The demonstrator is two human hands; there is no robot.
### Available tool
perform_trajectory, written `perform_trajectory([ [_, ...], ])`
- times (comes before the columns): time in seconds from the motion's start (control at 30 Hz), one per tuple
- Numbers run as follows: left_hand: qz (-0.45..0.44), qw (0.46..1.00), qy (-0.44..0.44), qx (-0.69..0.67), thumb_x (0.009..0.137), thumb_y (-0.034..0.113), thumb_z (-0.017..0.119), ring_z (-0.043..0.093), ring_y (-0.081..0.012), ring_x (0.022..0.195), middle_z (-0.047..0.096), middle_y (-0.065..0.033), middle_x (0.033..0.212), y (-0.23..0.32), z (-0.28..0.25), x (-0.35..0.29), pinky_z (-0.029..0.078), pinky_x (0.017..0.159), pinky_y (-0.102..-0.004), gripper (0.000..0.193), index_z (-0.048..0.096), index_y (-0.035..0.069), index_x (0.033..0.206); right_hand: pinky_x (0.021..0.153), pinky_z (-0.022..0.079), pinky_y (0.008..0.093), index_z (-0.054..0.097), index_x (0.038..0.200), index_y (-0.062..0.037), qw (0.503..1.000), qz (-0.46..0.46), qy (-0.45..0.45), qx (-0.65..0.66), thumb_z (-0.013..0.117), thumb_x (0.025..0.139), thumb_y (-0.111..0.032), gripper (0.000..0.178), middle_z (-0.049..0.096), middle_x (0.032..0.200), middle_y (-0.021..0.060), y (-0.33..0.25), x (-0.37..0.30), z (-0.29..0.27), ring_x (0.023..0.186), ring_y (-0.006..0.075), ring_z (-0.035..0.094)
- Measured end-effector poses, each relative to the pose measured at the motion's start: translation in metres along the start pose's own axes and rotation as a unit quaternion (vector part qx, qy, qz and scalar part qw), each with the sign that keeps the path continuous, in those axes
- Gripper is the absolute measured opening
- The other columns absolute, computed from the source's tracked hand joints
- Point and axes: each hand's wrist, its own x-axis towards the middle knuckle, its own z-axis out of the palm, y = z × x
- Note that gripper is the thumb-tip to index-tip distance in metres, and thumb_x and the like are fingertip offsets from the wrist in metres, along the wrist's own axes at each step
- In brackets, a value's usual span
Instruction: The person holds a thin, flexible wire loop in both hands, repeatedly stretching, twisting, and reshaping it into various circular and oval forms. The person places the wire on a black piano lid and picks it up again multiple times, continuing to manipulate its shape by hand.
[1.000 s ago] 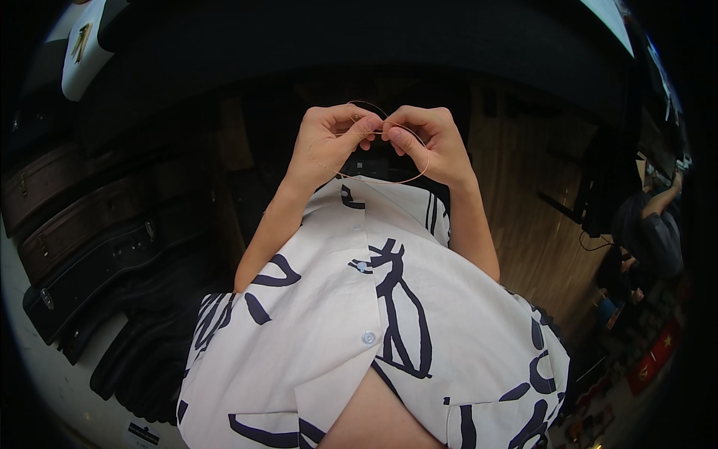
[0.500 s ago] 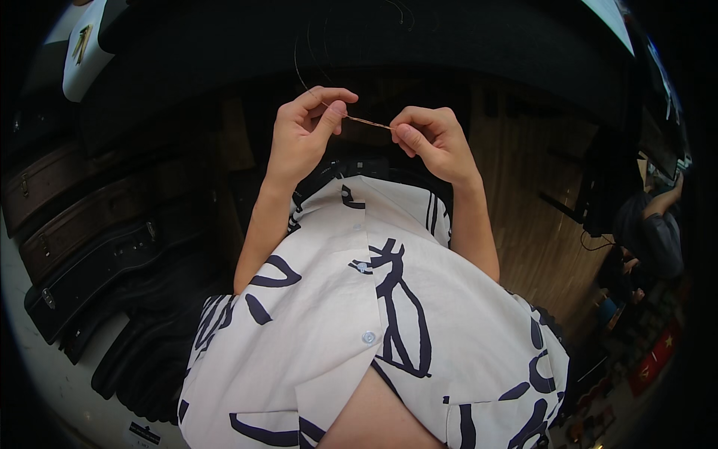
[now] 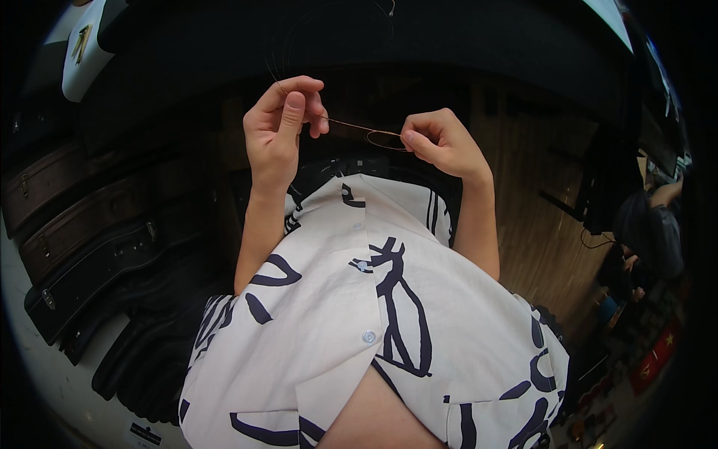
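Observation:
A thin copper-coloured string (image 3: pixel 350 123), which looks like a wound instrument string, stretches between my two hands. My left hand (image 3: pixel 275 135) has its fingers curled loosely about it, with the thumb raised. Fine ends of string curve up past those fingers toward the dark area beyond, and a small pale end (image 3: pixel 391 9) shows at the top. Between thumb and forefinger, my right hand (image 3: pixel 445 142) pinches the string. A small open loop hangs just left of that pinch. How the string passes through my left fingers is partly hidden.
A black surface (image 3: pixel 449 37) spans the far side. Brown and black instrument cases (image 3: pixel 90 262) stand in a row at left. A white surface with small brass-coloured pieces (image 3: pixel 82 45) is at far left. Wooden floor (image 3: pixel 527 209) and another person (image 3: pixel 654 232) show at right.
My left hand has moved left, and its thumb has lifted. My right hand has shifted slightly right and down. The twisted strand between them is now longer, with a loop near my right fingers.

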Motion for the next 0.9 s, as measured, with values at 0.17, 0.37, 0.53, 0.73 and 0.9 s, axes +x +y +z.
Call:
perform_trajectory([
  [0.17, 0.031, 0.998, 0.041, 0.046, 0.102, 0.026, 0.054, 0.056, -0.0078, 0.061, 0.062, -0.0016, 0.075, 0.008, -0.01, 0.004, 0.042, 0.053, -0.0184, 0.027, 0.066, 0.002, 0.107, 0.046, 0.031, 0.0248, 0.06, 0.066, 0.0009, 0.996, 0.065, -0.047, -0.04, 0.056, 0.083, -0.016, 0.025, 0.048, 0.052, 0.0009, 0.003, -0.004, -0.015, 0.048, 0.0065, 0.04],
  [0.37, 0.025, 0.986, 0.084, 0.142, 0.099, 0.024, 0.059, 0.046, -0.0025, 0.053, 0.055, 0.002, 0.063, 0.021, -0.013, 0.003, 0.031, 0.046, -0.0172, 0.027, 0.069, 0.002, 0.087, 0.043, 0.024, 0.0209, 0.057, 0.069, -0.0036, 0.997, 0.025, 0.051, 0.05, 0.055, 0.095, -0.019, 0.03, 0.041, 0.053, -0.0064, 0.025, -0.005, -0.015, 0.045, 0.0019, 0.032],
  [0.53, -0.022, 0.984, 0.022, 0.177, 0.097, 0.013, 0.06, 0.038, -0.0001, 0.051, 0.049, 0.0053, 0.059, 0.024, -0.011, -0.004, 0.025, 0.046, -0.0186, 0.029, 0.061, 0.002, 0.071, 0.042, 0.023, 0.0195, 0.057, 0.075, -0.0037, 0.979, 0.011, 0.128, 0.16, 0.054, 0.097, -0.016, 0.026, 0.042, 0.053, -0.0062, 0.02, -0.004, -0.014, 0.045, 0.0005, 0.033],
  [0.73, -0.039, 0.981, -0.039, 0.186, 0.097, 0.013, 0.06, 0.035, -0.0009, 0.052, 0.044, 0.0056, 0.057, 0.019, -0.007, -0.006, 0.023, 0.047, -0.0204, 0.032, 0.057, 0.002, 0.067, 0.04, 0.02, 0.0194, 0.057, 0.079, -0.0028, 0.95, -0.002, 0.144, 0.279, 0.053, 0.098, -0.015, 0.023, 0.041, 0.052, -0.0063, 0.023, -0.002, -0.013, 0.042, 0.0002, 0.029],
  [0.9, -0.032, 0.992, -0.068, 0.099, 0.101, 0.018, 0.052, 0.035, -0.0034, 0.05, 0.044, 0.0032, 0.056, 0.009, -0.011, -0.004, 0.025, 0.046, -0.0211, 0.037, 0.05, 0.005, 0.066, 0.041, 0.022, 0.0193, 0.058, 0.083, -0.0023, 0.929, -0.012, 0.153, 0.336, 0.053, 0.1, -0.015, 0.021, 0.044, 0.054, -0.0044, 0.028, 0.002, -0.01, 0.044, 0.0008, 0.032],
])
